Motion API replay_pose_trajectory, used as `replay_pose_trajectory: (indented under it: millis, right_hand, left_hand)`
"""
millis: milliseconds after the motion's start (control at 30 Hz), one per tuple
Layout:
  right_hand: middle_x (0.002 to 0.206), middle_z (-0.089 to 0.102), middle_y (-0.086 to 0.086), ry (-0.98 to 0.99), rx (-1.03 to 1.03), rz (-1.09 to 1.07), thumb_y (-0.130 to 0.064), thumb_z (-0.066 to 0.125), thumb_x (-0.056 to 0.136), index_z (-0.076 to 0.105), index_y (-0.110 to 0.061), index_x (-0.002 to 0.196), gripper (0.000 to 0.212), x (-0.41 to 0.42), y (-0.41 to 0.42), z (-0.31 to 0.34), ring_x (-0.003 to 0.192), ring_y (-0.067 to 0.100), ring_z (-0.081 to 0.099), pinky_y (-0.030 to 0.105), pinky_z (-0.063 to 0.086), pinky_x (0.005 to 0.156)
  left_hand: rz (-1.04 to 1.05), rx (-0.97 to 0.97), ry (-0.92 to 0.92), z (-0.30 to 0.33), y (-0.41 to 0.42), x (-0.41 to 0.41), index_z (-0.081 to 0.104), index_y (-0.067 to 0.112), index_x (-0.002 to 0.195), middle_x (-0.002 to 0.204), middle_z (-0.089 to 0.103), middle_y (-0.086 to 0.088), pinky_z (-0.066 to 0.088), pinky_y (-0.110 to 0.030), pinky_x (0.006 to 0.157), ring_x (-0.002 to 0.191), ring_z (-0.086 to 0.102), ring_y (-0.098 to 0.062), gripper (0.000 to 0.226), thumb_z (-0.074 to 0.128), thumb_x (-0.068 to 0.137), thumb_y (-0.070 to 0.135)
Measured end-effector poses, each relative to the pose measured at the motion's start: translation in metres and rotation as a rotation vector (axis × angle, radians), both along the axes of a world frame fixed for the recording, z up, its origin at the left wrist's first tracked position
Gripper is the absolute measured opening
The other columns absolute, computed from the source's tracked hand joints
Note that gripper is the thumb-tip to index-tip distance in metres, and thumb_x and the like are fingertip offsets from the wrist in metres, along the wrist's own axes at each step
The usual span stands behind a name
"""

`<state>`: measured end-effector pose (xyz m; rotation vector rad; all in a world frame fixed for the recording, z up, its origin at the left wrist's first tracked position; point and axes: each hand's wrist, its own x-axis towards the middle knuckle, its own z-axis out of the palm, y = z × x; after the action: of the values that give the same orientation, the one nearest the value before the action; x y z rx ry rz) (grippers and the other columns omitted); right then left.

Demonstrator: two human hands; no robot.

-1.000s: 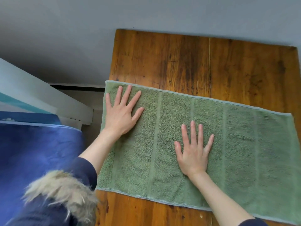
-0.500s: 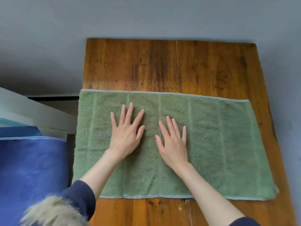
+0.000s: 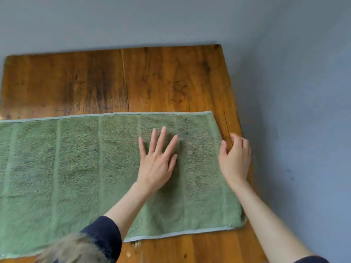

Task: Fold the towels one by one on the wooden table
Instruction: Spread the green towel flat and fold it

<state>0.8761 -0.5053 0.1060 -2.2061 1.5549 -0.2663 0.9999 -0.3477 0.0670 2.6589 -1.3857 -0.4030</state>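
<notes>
Pressing towel (image 3: 76,168): left hand (image 3: 157,164); right hand (image 3: 235,158) at edge.

- A blue-grey floor (image 3: 294,92) surrounds the furniture on its far and right sides, plain and matt.
- The wooden desk (image 3: 161,80) is of warm brown planks, with dark stains and a seam running front to back.
- The light is soft and even, with faint shadow along the desk's far edge.
</notes>
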Motion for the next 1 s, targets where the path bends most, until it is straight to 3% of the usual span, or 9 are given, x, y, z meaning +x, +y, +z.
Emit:
replay_pose_trajectory:
  millis: [133, 267, 400, 533, 633, 733, 833, 1000]
  right_hand:
    - [0.11, 0.056, 0.002, 0.027, 0.16, 0.006, -0.039, 0.054, 0.09, 0.057, -0.013, 0.117, 0.037, -0.012, -0.025, -0.01, 0.103, 0.02, 0.052, 0.034, 0.04, 0.086]
    - [0.096, 0.06, -0.004, -0.049, 0.281, 0.062, -0.033, 0.056, 0.091, 0.063, -0.015, 0.105, 0.023, -0.013, -0.02, -0.014, 0.084, 0.011, 0.053, 0.024, 0.037, 0.069]
    - [0.098, 0.061, -0.003, -0.187, 0.25, 0.303, -0.023, 0.056, 0.092, 0.067, -0.012, 0.103, 0.02, -0.012, -0.002, -0.004, 0.08, 0.009, 0.056, 0.02, 0.043, 0.07]
    - [0.112, 0.063, 0.003, -0.157, 0.333, 0.645, -0.013, 0.046, 0.096, 0.065, -0.008, 0.114, 0.026, -0.015, 0.017, -0.004, 0.097, 0.017, 0.061, 0.03, 0.049, 0.086]
    - [0.11, 0.065, 0.005, -0.153, 0.353, 0.514, -0.012, 0.048, 0.096, 0.061, -0.008, 0.116, 0.024, -0.019, 0.017, -0.009, 0.096, 0.017, 0.061, 0.024, 0.048, 0.084]
    - [0.102, 0.061, 0.002, -0.123, 0.311, 0.338, -0.024, 0.056, 0.092, 0.056, -0.01, 0.115, 0.026, -0.016, 0.007, -0.013, 0.088, 0.011, 0.056, 0.022, 0.046, 0.076]
    - [0.112, 0.051, -0.002, -0.038, 0.357, 0.32, -0.036, 0.058, 0.09, 0.052, -0.014, 0.121, 0.039, -0.007, -0.003, -0.018, 0.099, 0.011, 0.051, 0.018, 0.036, 0.078]
    - [0.093, 0.06, -0.006, -0.07, 0.409, 0.3, -0.033, 0.059, 0.089, 0.063, -0.016, 0.102, 0.021, 0.007, -0.008, -0.019, 0.082, 0.011, 0.056, 0.025, 0.044, 0.072]
  left_hand:
    - [0.091, 0.042, 0.005, -0.009, -0.021, -0.016, 0.016, 0.031, 0.148, 0.158, 0.002, -0.005, -0.014, -0.058, 0.109, 0.143, -0.011, -0.026, 0.055, 0.026, 0.096, 0.048]
    - [0.087, 0.074, -0.035, -0.011, -0.021, -0.016, 0.019, 0.029, 0.148, 0.157, 0.01, -0.007, -0.006, -0.061, 0.109, 0.145, 0.001, -0.029, 0.06, 0.018, 0.092, 0.051]
    - [0.056, 0.102, -0.071, -0.01, -0.021, -0.016, 0.025, 0.025, 0.146, 0.155, 0.019, -0.011, 0.007, -0.066, 0.108, 0.143, 0.013, -0.034, 0.06, 0.022, 0.092, 0.049]
    - [0.057, 0.094, -0.055, -0.011, -0.022, -0.017, 0.032, 0.023, 0.145, 0.156, 0.018, -0.01, 0.006, -0.065, 0.108, 0.144, 0.009, -0.03, 0.06, 0.022, 0.092, 0.049]
    - [0.067, 0.073, -0.035, -0.013, -0.021, -0.016, 0.045, 0.019, 0.131, 0.156, 0.016, -0.01, 0.0, -0.063, 0.11, 0.144, -0.001, -0.027, 0.055, 0.02, 0.092, 0.048]
    - [0.067, 0.051, -0.067, -0.014, -0.021, -0.018, 0.047, 0.018, 0.127, 0.157, 0.013, -0.008, -0.001, -0.062, 0.11, 0.144, 0.0, -0.027, 0.052, 0.021, 0.093, 0.047]
    - [0.07, 0.035, -0.081, -0.015, -0.021, -0.018, 0.047, 0.017, 0.127, 0.156, 0.007, -0.005, 0.0, -0.062, 0.11, 0.144, 0.003, -0.027, 0.052, 0.023, 0.092, 0.047]
    - [0.078, 0.048, -0.098, -0.015, -0.022, -0.019, 0.049, 0.017, 0.125, 0.155, 0.019, -0.01, 0.005, -0.064, 0.11, 0.144, 0.01, -0.03, 0.05, 0.026, 0.092, 0.047]
